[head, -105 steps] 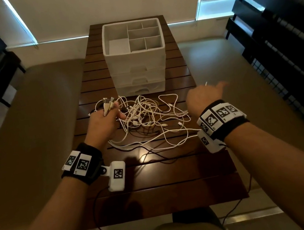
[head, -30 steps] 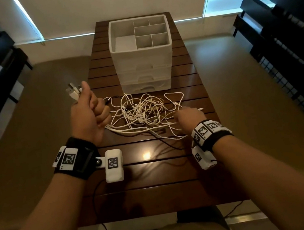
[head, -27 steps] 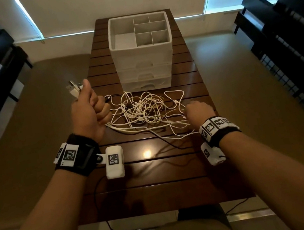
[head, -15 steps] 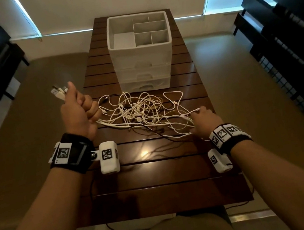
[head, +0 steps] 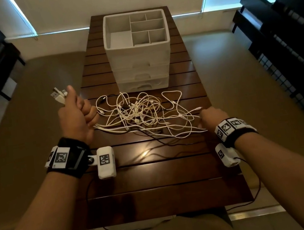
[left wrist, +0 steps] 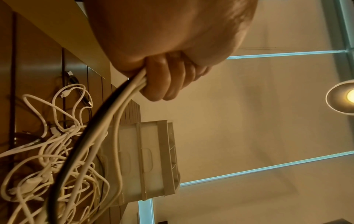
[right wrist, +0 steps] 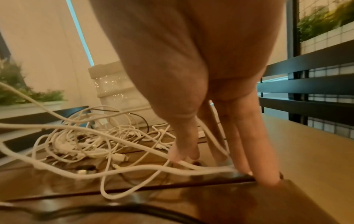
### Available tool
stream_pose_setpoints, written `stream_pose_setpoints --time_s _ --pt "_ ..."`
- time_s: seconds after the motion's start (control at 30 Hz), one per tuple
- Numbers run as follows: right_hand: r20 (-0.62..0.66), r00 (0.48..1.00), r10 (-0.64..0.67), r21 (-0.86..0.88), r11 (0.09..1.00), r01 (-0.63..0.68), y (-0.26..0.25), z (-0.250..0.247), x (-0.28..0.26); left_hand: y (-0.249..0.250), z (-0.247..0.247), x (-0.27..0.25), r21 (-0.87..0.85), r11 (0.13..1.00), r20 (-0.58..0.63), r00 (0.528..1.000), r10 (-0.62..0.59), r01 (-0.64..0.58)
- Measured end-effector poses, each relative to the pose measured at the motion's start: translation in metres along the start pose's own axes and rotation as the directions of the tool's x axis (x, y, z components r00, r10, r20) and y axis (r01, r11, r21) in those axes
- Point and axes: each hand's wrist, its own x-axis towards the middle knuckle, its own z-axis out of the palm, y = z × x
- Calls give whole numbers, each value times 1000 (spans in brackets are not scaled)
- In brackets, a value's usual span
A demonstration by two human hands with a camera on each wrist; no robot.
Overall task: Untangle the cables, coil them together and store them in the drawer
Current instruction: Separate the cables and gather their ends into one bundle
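A tangle of white cables [head: 143, 114] with one black strand lies on the dark slatted table [head: 156, 175], in front of a white drawer unit [head: 139, 57] whose drawers are closed. My left hand [head: 75, 117] is raised at the table's left edge. It grips a bundle of cable ends, and their USB plugs [head: 58, 95] stick out above the thumb. In the left wrist view the curled fingers [left wrist: 162, 81] wrap white and black strands [left wrist: 122, 106] that run down to the tangle [left wrist: 57, 151]. My right hand [right wrist: 210, 159] has straight fingers pressing loose strands at the table's right edge.
The drawer unit's top tray [head: 149, 25] has open compartments. Tan benches [head: 19, 125] flank the table on both sides, with black slatted frames [head: 285, 44] beyond them. Thin black leads [head: 90, 186] from the wrist cameras cross the near part of the table.
My left hand lifted the gripped cable ends up and out to the left, drawing strands taut. My right hand moved from the tangle's middle to its right edge and came down on the strands.
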Motion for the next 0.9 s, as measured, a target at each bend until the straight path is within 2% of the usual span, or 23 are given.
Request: stream_pose_setpoints --time_s 0.1,0.17,0.23,0.3,0.33,0.37,0.43,0.47,0.53,0.67,0.7,0.77,0.83,0.9 --pt "134 984 -114 19 993 113 -12 -3 -4 -3 1 0 25 1000 12 1000 -4 3" --pt "179 975 -134 -30 989 142 -23 -15 -9 -4 4 -1 38 999 24 1000 -1 0" --pt "127 986 -106 -129 984 122 -37 -35 -17 -3 7 -2 45 999 46 999 8 -10" --pt "-37 984 -176 -164 972 168 -56 -57 -32 -3 10 -4 53 998 82 996 17 -22" --pt "-126 958 -258 -147 960 239 -69 -67 -40 -3 13 -5 53 998 105 994 20 -25" --pt "-199 910 -364 -94 931 352 -84 -75 -47 -3 16 -6 46 999 127 992 19 -25" --pt "-269 779 -566 89 791 605 -120 -86 -60 -3 25 -9 16 1000 183 983 13 -16" --pt "-273 730 -627 145 723 675 -139 -86 -62 -4 29 -10 -5 1000 216 976 8 -7" --pt "-278 676 -683 206 645 736 -171 -80 -64 -4 38 -13 -56 998 283 959 1 15" --pt "-412 689 -596 397 564 724 -193 -56 -52 6 41 -11 -155 986 381 925 7 56" --pt "-446 696 -562 388 579 717 -189 -48 -46 12 37 -10 -160 985 388 921 7 60" --pt "-474 720 -506 315 667 676 -171 -31 -34 22 27 -6 -149 986 390 921 -9 73" --pt "-452 755 -475 320 704 634 -155 -18 -29 27 21 -4 -125 985 380 923 -59 115" --pt "-345 788 -510 372 696 614 -148 -11 -33 21 21 -6 -94 982 313 942 -125 162"
